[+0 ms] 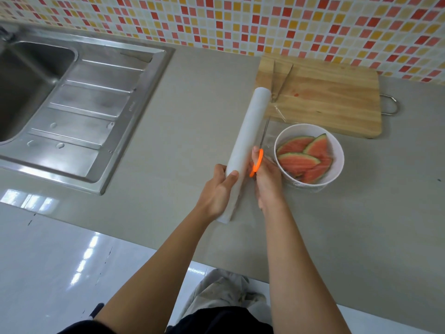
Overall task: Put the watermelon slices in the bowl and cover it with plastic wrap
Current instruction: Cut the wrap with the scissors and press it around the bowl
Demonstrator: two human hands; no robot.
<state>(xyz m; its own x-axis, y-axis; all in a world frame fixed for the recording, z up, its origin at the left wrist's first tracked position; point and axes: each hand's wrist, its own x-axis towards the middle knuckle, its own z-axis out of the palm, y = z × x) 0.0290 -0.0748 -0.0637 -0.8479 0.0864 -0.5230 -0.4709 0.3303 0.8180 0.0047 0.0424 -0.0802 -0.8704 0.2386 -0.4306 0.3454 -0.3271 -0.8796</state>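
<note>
Left hand [218, 191]: fingers and thumb curled round the lower part of the plastic wrap roll [248, 138], which slants up and away over the counter [192, 116].

Right hand [268, 179]: just right of the roll, fingers through the orange handles of the scissors [257, 162]. Blades point away, spread in a V over the near-left corner of the cutting board [332, 100].

Bowl [337, 153]: white, on the counter, just right of the right hand and in front of the board. Watermelon slices [298, 162] lie inside, overlapping.

Film [279, 112]: only a creased edge and faint glare show between roll and bowl; cannot tell how much of the bowl it covers. The right hand's fingers are mostly hidden behind the handles. Sink [29, 80] is cut off at left.
</note>
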